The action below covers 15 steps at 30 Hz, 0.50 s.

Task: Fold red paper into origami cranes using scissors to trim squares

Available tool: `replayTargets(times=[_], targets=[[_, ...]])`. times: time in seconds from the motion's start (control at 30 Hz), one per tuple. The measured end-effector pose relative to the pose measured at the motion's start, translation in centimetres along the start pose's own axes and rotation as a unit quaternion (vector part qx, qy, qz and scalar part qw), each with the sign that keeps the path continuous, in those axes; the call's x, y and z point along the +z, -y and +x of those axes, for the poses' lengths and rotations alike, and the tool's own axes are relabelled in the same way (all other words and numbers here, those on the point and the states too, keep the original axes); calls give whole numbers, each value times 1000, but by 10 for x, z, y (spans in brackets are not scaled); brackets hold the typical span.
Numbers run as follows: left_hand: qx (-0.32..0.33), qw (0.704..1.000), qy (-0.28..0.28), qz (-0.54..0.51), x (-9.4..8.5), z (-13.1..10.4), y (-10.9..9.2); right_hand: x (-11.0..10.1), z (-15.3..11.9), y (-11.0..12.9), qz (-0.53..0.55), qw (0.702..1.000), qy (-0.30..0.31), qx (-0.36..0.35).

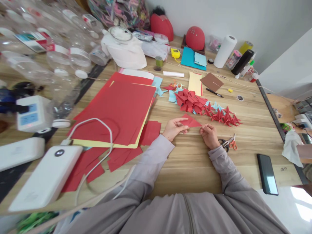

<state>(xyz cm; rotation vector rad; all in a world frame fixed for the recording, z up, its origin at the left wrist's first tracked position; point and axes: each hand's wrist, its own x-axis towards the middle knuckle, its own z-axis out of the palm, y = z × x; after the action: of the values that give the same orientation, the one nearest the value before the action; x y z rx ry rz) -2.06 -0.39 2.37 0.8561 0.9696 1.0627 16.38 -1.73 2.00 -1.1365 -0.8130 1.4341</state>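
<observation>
1. Left of the folded red pile (191,101), flat red sheets (122,110) lie seemingly unfolded.
2. Just nearer than the pile, the left hand (172,128) pinches a red paper (191,121), apparently part-folded.
3. Also nearer, the right hand (209,136) pinches that paper's right corner.

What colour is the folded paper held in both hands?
The folded paper is red, seen in the head view.

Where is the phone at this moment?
The phone lies at the lower right of the head view, by the near edge of the table, to the right of the orange scissors.
</observation>
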Motion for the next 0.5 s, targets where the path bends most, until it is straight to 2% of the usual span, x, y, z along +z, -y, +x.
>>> replayTargets(times=[0.07,0.17,0.3,0.5], targets=[[-11,1000,-6,-14,3,-1,1,1,0,0,-2,1000,-9,-7],[-10,999,-20,-33,10,-2,4,4,-1,0,-35,999,12,-12],[-4,1000,7,-7,19,-4,10,8,-5,-3,-103,993,52,-15],[-9,1000,10,16,23,-6,14,9,-6,-1,-123,988,89,-1]])
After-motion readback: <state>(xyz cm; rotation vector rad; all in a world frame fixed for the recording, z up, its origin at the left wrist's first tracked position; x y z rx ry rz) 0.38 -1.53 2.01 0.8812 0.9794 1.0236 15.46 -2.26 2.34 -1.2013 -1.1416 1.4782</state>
